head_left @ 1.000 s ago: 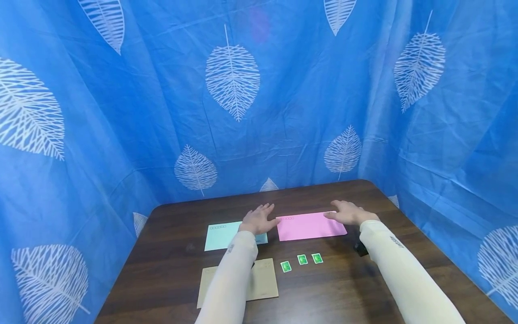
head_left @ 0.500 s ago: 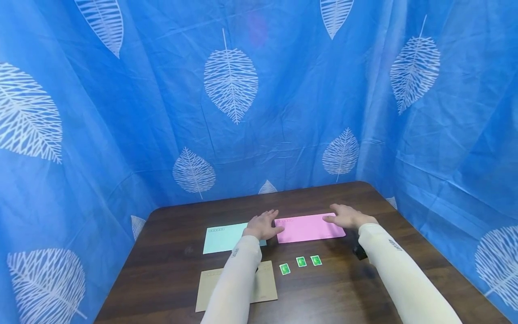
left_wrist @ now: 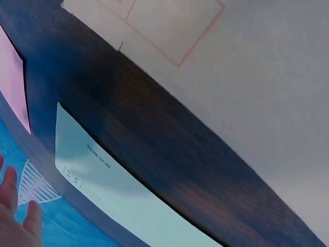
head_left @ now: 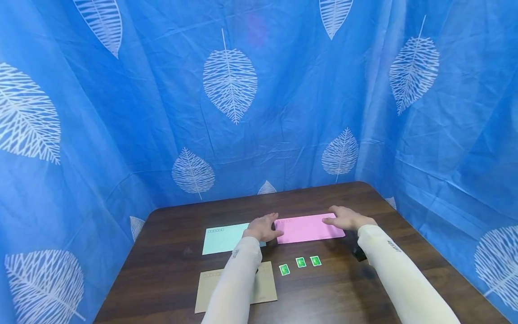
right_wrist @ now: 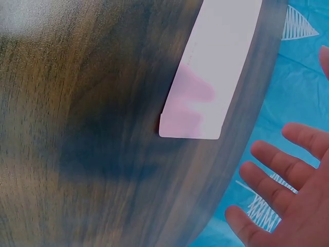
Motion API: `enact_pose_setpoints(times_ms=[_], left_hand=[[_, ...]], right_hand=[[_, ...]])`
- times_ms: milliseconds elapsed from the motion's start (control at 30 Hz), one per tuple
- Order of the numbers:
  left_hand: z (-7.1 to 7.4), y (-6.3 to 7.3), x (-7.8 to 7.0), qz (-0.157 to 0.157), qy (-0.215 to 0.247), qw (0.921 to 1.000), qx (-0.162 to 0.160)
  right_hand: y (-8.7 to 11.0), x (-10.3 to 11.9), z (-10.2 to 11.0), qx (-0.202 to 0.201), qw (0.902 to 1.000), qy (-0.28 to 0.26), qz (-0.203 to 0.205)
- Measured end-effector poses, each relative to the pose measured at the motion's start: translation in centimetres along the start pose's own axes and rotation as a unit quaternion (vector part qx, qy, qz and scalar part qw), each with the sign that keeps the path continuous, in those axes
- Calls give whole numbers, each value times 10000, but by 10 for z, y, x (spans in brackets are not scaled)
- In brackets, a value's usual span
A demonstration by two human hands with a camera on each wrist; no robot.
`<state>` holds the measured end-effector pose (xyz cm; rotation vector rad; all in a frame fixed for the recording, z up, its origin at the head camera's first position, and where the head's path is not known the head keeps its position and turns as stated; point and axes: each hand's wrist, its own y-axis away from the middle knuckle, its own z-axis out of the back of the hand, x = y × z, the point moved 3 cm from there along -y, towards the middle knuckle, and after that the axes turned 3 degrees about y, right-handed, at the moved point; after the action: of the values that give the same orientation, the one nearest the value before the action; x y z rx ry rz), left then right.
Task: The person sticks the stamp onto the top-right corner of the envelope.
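The left hand (head_left: 262,227) hovers over the gap between a mint-green envelope (head_left: 220,239) and a pink envelope (head_left: 305,228), covering part of the mint one. Its fingers are spread and hold nothing; only some fingers (left_wrist: 32,218) show in the left wrist view. Over the pink envelope's right end is the right hand (head_left: 349,218). The right wrist view shows its fingers (right_wrist: 267,188) apart, above the table, with a shadow on the pink envelope (right_wrist: 211,77). Beneath the left forearm lies a tan envelope (head_left: 265,283), partly hidden.
Three green stamps, a left one (head_left: 284,269), a middle one (head_left: 301,262) and a right one (head_left: 315,261), lie on the dark wooden table (head_left: 323,297) in front of the pink envelope. A blue leaf-patterned curtain (head_left: 279,112) stands behind and at both sides.
The left hand has shifted a little right, toward the pink envelope's left end. The right hand has barely moved. The envelopes and stamps lie as before; the head view has tilted slightly.
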<state>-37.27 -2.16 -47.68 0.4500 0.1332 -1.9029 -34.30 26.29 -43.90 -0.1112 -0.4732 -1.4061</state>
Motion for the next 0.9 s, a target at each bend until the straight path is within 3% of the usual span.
enact_pose_setpoints(times_ms=[400,900], left_hand=[[-7,-1,-5,-5,-89,9999,55],[-15,-3,-6,-117,-345,9993,118]], right_hand=[[2,-4,-6,172,9995,-185,-204],[1,-6,-13,211,9995,-213,-125]])
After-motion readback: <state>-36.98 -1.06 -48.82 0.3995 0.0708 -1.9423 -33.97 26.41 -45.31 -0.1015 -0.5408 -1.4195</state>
